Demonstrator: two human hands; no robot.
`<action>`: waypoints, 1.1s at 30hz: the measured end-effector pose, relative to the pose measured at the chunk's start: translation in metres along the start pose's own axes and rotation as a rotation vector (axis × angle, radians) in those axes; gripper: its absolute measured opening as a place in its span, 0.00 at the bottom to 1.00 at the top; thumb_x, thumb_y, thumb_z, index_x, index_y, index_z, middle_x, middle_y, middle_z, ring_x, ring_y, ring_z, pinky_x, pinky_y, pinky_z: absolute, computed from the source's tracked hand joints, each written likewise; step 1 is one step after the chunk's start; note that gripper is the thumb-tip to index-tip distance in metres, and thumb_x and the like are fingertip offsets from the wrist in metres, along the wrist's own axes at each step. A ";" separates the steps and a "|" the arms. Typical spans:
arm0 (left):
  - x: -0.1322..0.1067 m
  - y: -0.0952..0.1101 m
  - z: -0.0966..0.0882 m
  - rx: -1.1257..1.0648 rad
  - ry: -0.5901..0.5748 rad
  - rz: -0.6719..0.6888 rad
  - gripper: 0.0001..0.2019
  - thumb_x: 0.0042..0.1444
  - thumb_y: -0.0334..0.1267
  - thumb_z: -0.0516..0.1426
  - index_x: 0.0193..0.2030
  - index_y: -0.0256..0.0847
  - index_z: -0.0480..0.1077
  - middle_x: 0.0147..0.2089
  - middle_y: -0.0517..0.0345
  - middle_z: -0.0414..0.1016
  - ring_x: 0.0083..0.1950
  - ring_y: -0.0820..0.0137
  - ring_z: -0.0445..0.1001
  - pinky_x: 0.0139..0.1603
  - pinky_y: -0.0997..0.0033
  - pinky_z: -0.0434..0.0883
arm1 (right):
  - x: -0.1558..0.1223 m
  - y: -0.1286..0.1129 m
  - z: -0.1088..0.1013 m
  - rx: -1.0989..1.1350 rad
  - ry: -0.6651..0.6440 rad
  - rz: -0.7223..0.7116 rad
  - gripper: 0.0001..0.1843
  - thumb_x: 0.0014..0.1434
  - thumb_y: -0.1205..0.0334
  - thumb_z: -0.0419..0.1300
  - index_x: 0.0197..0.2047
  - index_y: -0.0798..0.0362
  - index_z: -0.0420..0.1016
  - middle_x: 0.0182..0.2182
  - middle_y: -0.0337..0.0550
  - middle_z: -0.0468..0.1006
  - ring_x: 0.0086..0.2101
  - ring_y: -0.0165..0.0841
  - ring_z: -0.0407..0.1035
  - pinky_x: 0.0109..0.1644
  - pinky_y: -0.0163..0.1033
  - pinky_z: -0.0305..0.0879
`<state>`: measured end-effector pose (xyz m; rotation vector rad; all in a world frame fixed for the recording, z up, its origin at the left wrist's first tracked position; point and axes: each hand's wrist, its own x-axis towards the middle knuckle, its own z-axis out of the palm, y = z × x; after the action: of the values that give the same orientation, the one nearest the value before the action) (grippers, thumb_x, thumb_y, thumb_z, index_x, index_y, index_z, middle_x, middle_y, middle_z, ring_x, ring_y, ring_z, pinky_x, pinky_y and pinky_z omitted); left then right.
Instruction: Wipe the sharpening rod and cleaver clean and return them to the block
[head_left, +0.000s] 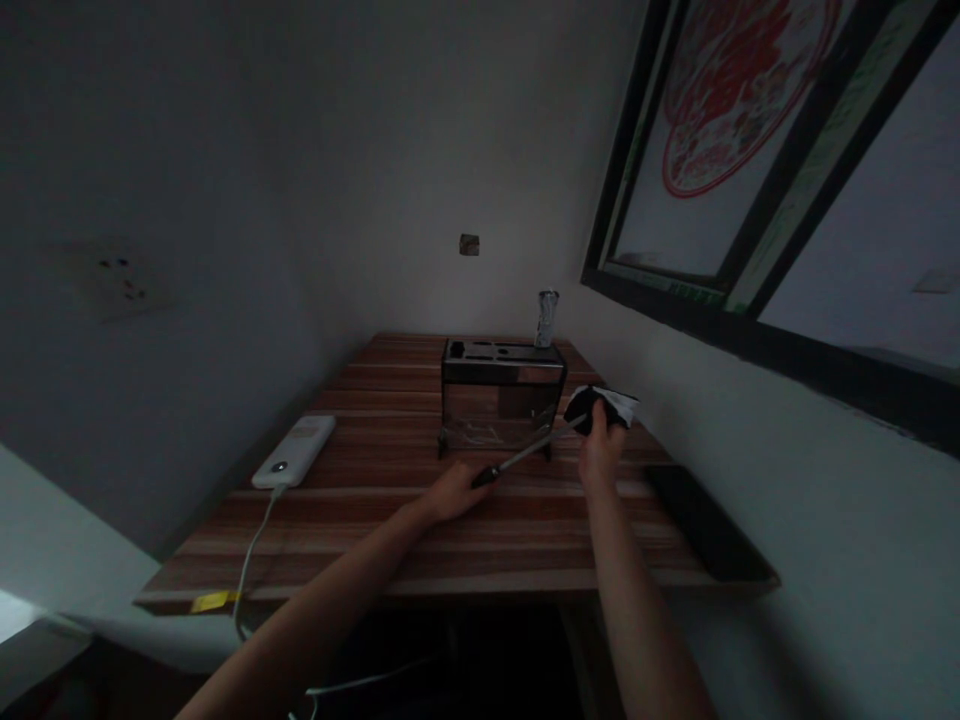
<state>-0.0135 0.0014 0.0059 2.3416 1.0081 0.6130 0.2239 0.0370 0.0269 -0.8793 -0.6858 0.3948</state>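
My left hand (453,491) is closed round the dark handle of a long, thin knife (529,450) above the wooden table. The blade slants up to the right, and its far end reaches a black and white cloth (580,404). My right hand (602,440) pinches that cloth around or against the blade; the tip is hidden. Just behind the knife stands a knife rack (504,374) with a dark frame, slots in its top and a see-through front. A silvery, patterned upright object (547,318) rises from the rack's right end; its kind is unclear.
On the table (405,400), a white power bank (296,452) with a cable (255,545) lies at left. A dark flat phone or tablet (709,522) lies near the right edge. Walls close in on the back and sides, with a framed window (667,290) at right.
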 end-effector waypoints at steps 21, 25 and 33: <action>0.003 -0.010 0.002 -0.115 0.228 0.039 0.11 0.52 0.34 0.52 0.41 0.33 0.70 0.40 0.50 0.75 0.41 0.64 0.71 0.45 0.67 0.67 | -0.083 -0.002 0.032 -0.158 -0.879 0.051 0.13 0.46 0.56 0.65 0.35 0.51 0.76 0.35 0.42 0.79 0.38 0.37 0.72 0.46 0.44 0.67; 0.003 -0.012 0.003 -0.108 0.223 0.037 0.12 0.52 0.33 0.52 0.42 0.33 0.70 0.41 0.49 0.75 0.42 0.63 0.72 0.47 0.65 0.66 | -0.082 -0.006 0.033 -0.161 -0.890 0.045 0.12 0.45 0.57 0.65 0.34 0.52 0.76 0.34 0.42 0.79 0.37 0.37 0.73 0.46 0.44 0.67; 0.003 -0.009 0.000 -0.127 0.235 0.063 0.12 0.53 0.33 0.52 0.44 0.34 0.70 0.40 0.50 0.75 0.43 0.63 0.71 0.47 0.67 0.66 | -0.081 -0.006 0.033 -0.157 -0.886 0.015 0.11 0.46 0.58 0.64 0.35 0.51 0.76 0.35 0.42 0.80 0.37 0.37 0.73 0.46 0.43 0.68</action>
<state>-0.0162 0.0087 0.0009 2.2337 0.9669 0.9667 0.1427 0.0053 0.0158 -0.8396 -1.5399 0.7646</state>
